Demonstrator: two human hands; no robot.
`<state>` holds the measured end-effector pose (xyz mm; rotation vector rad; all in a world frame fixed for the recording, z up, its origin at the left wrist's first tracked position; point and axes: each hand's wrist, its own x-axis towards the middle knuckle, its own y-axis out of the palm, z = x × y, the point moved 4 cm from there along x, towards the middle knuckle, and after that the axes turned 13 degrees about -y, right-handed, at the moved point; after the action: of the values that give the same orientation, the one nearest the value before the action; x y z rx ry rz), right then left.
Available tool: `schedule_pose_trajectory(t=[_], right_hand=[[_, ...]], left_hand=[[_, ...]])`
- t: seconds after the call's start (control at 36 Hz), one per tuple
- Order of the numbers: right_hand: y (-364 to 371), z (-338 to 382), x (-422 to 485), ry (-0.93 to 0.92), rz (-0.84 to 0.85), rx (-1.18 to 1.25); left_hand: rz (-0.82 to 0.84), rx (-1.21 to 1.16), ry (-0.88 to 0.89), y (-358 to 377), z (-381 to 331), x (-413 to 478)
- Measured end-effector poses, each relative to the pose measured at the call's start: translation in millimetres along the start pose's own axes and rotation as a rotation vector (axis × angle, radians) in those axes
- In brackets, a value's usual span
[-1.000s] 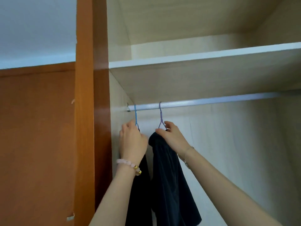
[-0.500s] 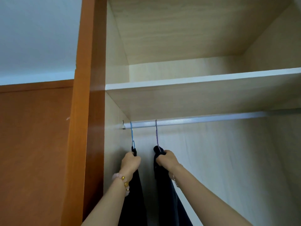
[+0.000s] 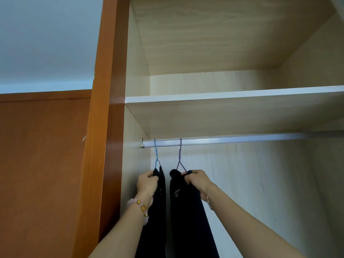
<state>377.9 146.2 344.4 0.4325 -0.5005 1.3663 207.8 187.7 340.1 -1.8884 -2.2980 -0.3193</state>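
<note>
Two dark garments hang on wire hangers from a silver closet rail (image 3: 232,140). A blue hanger (image 3: 156,155) at the rail's left end carries the left dark garment (image 3: 159,211). My left hand (image 3: 147,185) grips that garment's top just under the hook. A purple hanger (image 3: 180,157) a little to the right carries the right dark garment (image 3: 188,216). My right hand (image 3: 197,180) grips its top at the hanger's shoulder. Both garments run out of view at the bottom.
A pale wooden shelf (image 3: 232,94) sits above the rail inside the open wardrobe. An orange-brown side panel (image 3: 104,127) and door (image 3: 42,164) stand to the left. The rail stretches bare to the right of the purple hanger.
The view has tilted upward, so the rail and my hands sit lower in frame. My hands have slid down from the hanger hooks to the garment tops.
</note>
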Motion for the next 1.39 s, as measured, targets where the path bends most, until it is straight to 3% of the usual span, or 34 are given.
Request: schedule_pose_trajectory(t=[0.42, 0.72, 0.78, 0.86, 1.06, 1.28, 1.39], right_hand=[[-34, 30, -17, -0.118, -0.022, 0.019], [-57, -43, -135, -0.069, 0.056, 0.032], [-69, -91, -178, 0.055, 0.045, 0.007], [-81, -115, -215, 0.114, -0.005, 0.004], [-111, -196, -327, 0.376, -0.124, -0.03], [-138, -237, -422, 0.596, -0.231, -0.134], [-153, -233, -440, 0.61, -0.273, -0.221]], left_hand=[[0.115, -0.163, 0.146, 15, -27, -45], [0.248, -0.157, 0.022, -10, 62, -122], [0.298, -0.079, -0.149, -3, 125, -143], [0.308, -0.119, -0.151, -16, 158, -169], [0.38, 0.029, -0.385, -31, 281, -229], [0.449, 0.119, -0.622, -36, 349, -291], [0.501, 0.13, -0.632, -31, 356, -301]])
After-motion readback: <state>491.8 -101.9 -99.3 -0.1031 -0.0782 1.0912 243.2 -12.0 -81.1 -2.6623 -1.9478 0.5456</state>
